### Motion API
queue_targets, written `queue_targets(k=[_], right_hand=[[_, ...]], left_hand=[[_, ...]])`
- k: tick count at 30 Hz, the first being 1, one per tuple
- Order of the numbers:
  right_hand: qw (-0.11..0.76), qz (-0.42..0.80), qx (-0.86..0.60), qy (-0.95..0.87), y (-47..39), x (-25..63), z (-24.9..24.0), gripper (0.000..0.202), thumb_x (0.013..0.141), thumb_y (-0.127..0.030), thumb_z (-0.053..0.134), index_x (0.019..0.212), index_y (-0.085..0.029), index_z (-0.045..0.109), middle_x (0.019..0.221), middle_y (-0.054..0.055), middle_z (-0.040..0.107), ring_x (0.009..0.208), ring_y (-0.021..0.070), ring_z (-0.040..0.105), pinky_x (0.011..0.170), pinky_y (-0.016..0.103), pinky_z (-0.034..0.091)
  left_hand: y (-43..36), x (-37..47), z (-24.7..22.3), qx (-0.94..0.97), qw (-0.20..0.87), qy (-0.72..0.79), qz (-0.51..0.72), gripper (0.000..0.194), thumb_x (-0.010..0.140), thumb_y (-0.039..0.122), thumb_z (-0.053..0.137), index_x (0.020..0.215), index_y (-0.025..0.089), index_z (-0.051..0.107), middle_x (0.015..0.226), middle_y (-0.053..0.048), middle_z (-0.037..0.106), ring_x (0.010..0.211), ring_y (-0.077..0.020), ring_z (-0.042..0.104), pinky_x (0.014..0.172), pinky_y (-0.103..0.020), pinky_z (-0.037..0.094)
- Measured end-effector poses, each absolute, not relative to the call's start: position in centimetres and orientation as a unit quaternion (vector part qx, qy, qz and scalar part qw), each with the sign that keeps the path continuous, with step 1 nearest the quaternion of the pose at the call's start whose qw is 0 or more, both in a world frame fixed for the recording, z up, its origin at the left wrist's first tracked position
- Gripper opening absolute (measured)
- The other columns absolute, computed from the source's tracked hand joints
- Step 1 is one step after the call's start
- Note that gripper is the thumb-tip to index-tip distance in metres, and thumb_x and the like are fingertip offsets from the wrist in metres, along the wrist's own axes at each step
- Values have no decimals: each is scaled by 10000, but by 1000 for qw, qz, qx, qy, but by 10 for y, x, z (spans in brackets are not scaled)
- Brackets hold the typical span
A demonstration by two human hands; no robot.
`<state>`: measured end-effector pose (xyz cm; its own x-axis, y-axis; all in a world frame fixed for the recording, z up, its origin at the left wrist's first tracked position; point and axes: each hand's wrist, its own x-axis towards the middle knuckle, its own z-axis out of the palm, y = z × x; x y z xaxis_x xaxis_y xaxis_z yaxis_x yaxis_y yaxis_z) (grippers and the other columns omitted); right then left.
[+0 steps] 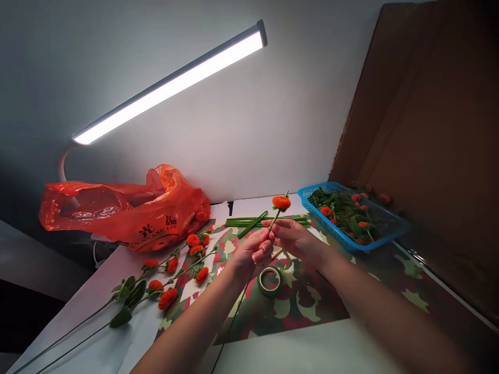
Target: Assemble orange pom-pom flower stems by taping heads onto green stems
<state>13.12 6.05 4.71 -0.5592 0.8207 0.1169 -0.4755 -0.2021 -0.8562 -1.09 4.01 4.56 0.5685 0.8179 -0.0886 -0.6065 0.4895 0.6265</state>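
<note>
"Where's the orange pompom flower (281, 202)?"

"Mid-frame, its stem (275, 216) pinched in the left hand (253, 248) and right hand (295, 237), fingers nearly closed."

"Any risk?"

"Uneven pressure could kink it; slack fingers could drop it."

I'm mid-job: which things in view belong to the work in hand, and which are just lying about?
Likely part of the work:
orange flower, its stem held between left hand and right hand
tape roll, near the hands
green stems
flower sprays
blue basket of flowers and leaves

Apparently just there:
red plastic bag
cardboard
lamp, only giving light
</note>
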Motion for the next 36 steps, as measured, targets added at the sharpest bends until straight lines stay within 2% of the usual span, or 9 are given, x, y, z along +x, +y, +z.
queue_targets(k=[6,10,14,20,25,28,31,34,36], right_hand=[[439,718,-281,-462,68,136,41,239,568,-354,810,667,-162,706,647,-6,617,652,103,520,730,290,364],[471,641,-343,-500,68,137,42,245,583,-368,792,581,-150,680,596,-2,600,646,117,506,683,284,354],[455,640,-343,-514,64,135,45,243,621,-384,765,635,-152,694,622,7,614,656,131,523,698,301,374],[467,696,-216,-500,61,130,41,229,677,-388,737,806,-200,722,661,-10,627,683,123,541,762,312,390],[453,724,-206,-477,58,130,43,161,661,-325,757,760,-203,722,683,-13,649,689,107,543,736,279,383],[438,734,-260,-450,61,135,44,149,594,-272,791,687,-184,713,645,-12,646,660,101,541,709,268,376],[438,710,-331,-441,65,138,43,170,543,-259,803,644,-162,705,626,-2,643,614,98,517,662,268,359],[439,698,-360,-436,66,136,43,176,560,-271,789,661,-148,713,667,16,653,601,93,490,643,268,349],[437,720,-336,-421,64,135,45,191,584,-259,776,745,-168,725,694,7,646,627,93,494,651,264,352]], left_hand=[[41,-11,46,369,778,297,412,221,727,320,660,683,125,567,477,52,495,304,-14,396,307,-111,290],[33,-11,53,558,561,418,447,270,735,397,652,760,129,628,590,-10,613,436,-105,581,420,-192,438],[26,-11,57,630,410,457,475,259,767,371,620,663,134,625,538,1,584,411,-86,552,399,-176,386],[30,-13,61,473,670,312,479,255,719,348,669,644,133,553,451,54,500,283,-7,353,298,-120,245],[33,-13,56,334,814,211,426,208,745,300,636,683,128,538,412,102,397,240,26,180,256,-99,131],[33,-11,52,325,819,249,403,213,776,312,605,688,132,532,416,99,403,240,20,204,255,-100,133],[33,-9,51,391,739,331,437,246,759,347,634,693,130,540,436,74,467,268,10,297,279,-98,180],[32,-10,54,448,656,367,484,261,733,350,663,674,127,541,437,68,476,287,5,326,294,-100,204],[31,-11,58,440,679,342,479,259,710,342,679,666,130,536,421,80,450,274,10,290,285,-102,188]])
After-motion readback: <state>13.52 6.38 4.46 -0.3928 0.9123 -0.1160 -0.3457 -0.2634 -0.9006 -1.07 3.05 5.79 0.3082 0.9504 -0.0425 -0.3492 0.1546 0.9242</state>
